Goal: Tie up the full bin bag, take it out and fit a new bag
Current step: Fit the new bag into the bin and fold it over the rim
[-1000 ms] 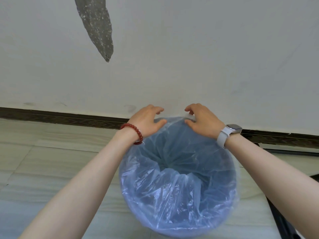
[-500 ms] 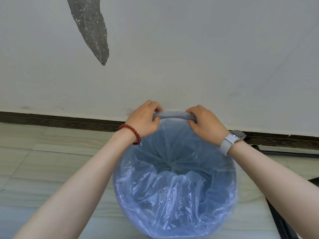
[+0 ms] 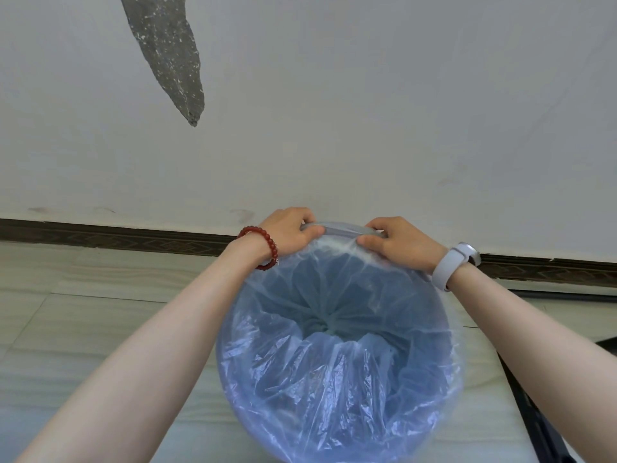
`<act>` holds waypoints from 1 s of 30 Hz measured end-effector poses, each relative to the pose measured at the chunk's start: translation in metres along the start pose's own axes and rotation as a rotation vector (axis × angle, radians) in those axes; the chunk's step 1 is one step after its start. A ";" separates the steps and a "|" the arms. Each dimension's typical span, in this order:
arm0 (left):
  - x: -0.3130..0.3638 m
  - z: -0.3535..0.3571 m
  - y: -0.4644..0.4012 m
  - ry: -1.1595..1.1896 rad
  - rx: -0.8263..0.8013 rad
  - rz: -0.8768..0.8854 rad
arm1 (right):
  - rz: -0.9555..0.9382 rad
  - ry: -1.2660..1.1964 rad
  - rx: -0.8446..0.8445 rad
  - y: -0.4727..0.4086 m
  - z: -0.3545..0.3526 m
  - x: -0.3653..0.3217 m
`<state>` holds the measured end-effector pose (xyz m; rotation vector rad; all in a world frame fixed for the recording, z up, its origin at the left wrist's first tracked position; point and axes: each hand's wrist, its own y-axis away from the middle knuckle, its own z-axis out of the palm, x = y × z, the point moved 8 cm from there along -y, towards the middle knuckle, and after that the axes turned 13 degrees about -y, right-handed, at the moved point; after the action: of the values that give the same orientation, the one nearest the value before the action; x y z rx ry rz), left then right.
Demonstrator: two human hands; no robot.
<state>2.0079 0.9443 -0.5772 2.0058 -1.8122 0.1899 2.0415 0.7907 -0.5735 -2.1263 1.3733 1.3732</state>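
A round bin stands on the floor below me, lined with a thin translucent blue bag (image 3: 334, 379) that hangs crumpled inside, gathered to a point at the bottom. The bag's edge is folded over most of the bin rim (image 3: 344, 227). My left hand (image 3: 288, 230), with a red bead bracelet on its wrist, grips the bag's edge at the far rim. My right hand (image 3: 397, 243), wearing a white watch, pinches the bag's edge on the same far rim a hand's width to the right. Between the hands a short stretch of grey rim shows.
A white wall (image 3: 367, 111) with a dark skirting board (image 3: 133, 237) rises just behind the bin; a grey patch of bare plaster (image 3: 170, 51) shows high on it. Pale wood-look floor (image 3: 83, 312) lies to the left. A black object (image 3: 534, 412) lies at the right edge.
Both hands have carried the bag's edge over the far rim and pressed it down there. The bag's far side is now pulled tauter inside the bin.
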 end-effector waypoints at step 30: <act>-0.092 -0.002 0.118 -0.071 0.258 -0.371 | -0.221 0.384 0.150 -0.006 0.032 -0.020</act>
<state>1.8806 1.0232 -0.5839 2.5161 -1.4797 0.2514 2.0264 0.8257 -0.5757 -2.4343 1.2680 0.7814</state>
